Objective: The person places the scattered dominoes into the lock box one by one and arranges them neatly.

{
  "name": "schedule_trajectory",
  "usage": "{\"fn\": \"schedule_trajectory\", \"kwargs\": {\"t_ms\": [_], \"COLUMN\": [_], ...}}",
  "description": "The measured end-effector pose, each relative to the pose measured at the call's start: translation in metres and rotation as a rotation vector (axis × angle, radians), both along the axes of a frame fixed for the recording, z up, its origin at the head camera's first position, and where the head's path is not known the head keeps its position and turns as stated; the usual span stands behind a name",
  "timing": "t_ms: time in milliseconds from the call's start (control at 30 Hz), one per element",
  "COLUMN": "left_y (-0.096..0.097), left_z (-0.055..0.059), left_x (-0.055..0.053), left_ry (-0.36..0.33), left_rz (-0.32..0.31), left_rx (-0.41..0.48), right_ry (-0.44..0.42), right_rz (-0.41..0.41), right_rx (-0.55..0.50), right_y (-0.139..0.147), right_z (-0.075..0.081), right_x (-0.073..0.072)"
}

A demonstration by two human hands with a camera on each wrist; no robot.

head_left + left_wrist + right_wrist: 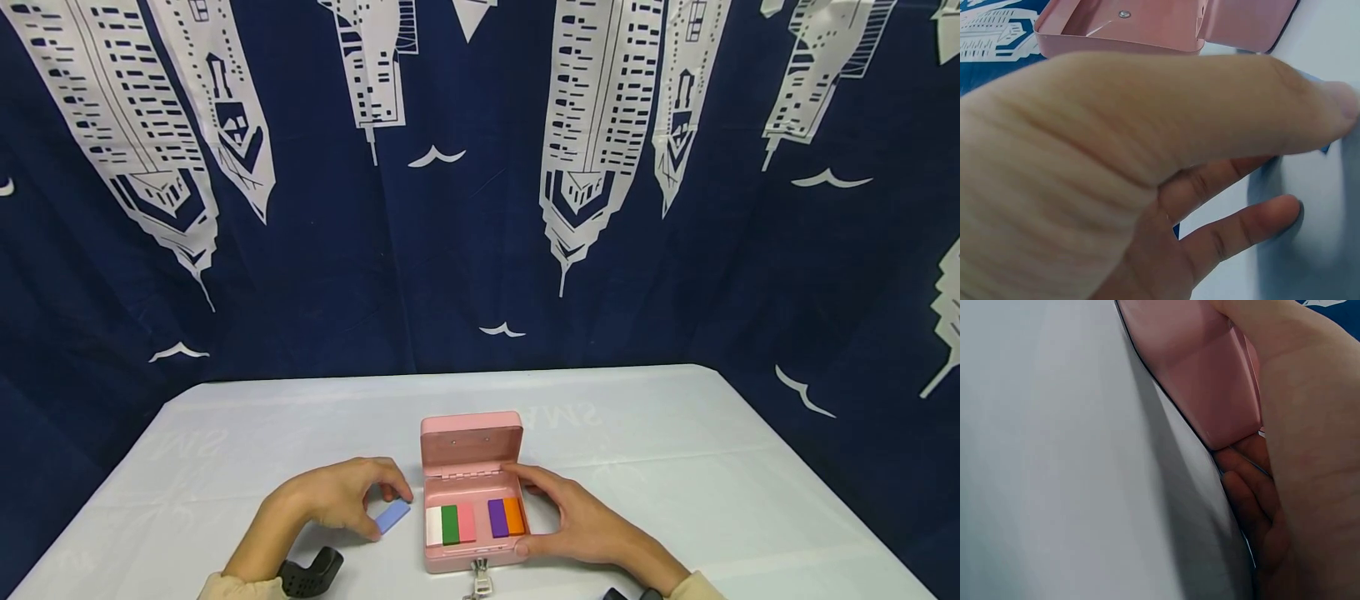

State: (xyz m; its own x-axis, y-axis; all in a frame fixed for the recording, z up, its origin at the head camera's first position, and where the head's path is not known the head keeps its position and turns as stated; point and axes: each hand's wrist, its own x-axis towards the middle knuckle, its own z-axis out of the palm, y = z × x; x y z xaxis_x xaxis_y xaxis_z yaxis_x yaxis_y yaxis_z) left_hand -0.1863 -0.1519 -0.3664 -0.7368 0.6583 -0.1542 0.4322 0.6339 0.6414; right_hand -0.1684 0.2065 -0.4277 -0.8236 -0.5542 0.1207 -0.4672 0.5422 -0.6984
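A pink metal cash box (471,446) stands with its lid raised on the table. Inside, a white block (434,527), a green block (450,525) and a pink block (467,522) lie side by side at the left. A purple block (498,518) and an orange block (513,517) fill the right end, with a gap between the groups. My left hand (345,497) pinches a light blue block (392,517) just left of the box; the thumb hides most of it in the left wrist view. My right hand (577,523) grips the box's right side (1210,387), thumb at the front corner, fingers near the hinge.
A metal latch (481,577) hangs at the box's front edge. The table (652,450) has a white cloth. Behind it hangs a navy curtain (465,250) printed with white buildings. A black wrist device (311,573) sits by the left forearm.
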Motion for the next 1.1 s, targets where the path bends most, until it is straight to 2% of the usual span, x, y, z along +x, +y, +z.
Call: {"fn": "schedule_trajectory", "kwargs": {"t_ms": [433, 700, 1100], "left_y": [0.0019, 0.0023, 0.0036], "left_z": [-0.0031, -0.0026, -0.0045], "left_x": [-0.002, -0.0025, -0.0012], "left_ry": [0.023, 0.058, 0.052], "left_rz": [0.008, 0.013, 0.004], "left_rx": [-0.02, -0.03, -0.013], "right_ry": [-0.041, -0.015, -0.029], "right_rz": [-0.02, -0.013, -0.015], "right_rx": [0.005, -0.001, -0.013], "right_y": [0.0003, 0.0005, 0.0001], "right_z": [0.0014, 0.0004, 0.0007], "right_x": [0.001, -0.0005, 0.0003]}}
